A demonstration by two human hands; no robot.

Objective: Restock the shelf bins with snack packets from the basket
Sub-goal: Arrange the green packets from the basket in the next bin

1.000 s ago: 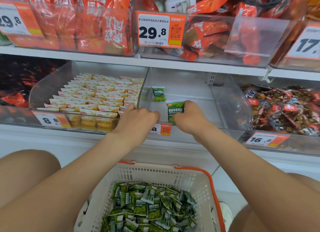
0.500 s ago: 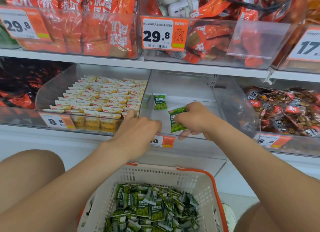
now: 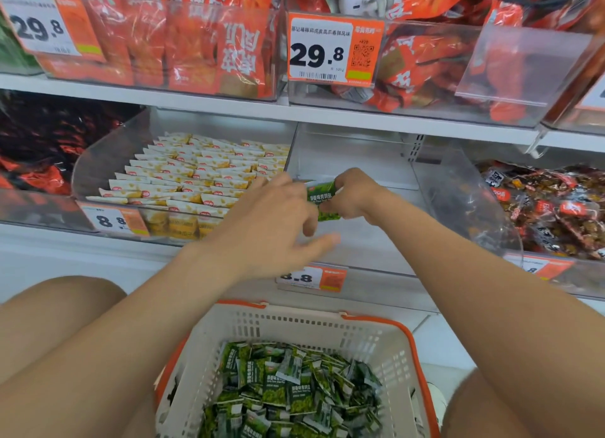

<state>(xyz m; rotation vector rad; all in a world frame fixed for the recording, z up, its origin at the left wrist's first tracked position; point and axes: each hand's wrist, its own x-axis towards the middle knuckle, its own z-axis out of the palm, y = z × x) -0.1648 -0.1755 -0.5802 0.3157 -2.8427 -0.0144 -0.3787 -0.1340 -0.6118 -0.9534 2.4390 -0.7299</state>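
The right hand [image 3: 352, 193] is pinching one green packet [image 3: 322, 200] with curled fingers. It is holding the packet upright over the floor of the clear bin [image 3: 370, 241], with the front facing the person. I think it is holding it that way so the packet can go in standing up, like the yellow packets [image 3: 196, 175] lying in neat rows to the left of the left hand.

The left hand [image 3: 278, 221] is holding nothing. Its fingers are spreading loose just beside the packet, maybe getting ready to steady it. I cannot tell if they are touching it.

Below both hands, the basket [image 3: 327, 319] is sitting close, so the hands are only reaching a short way. It is carrying a big heap of green packets [image 3: 294, 395], so I think most of the job is waiting.
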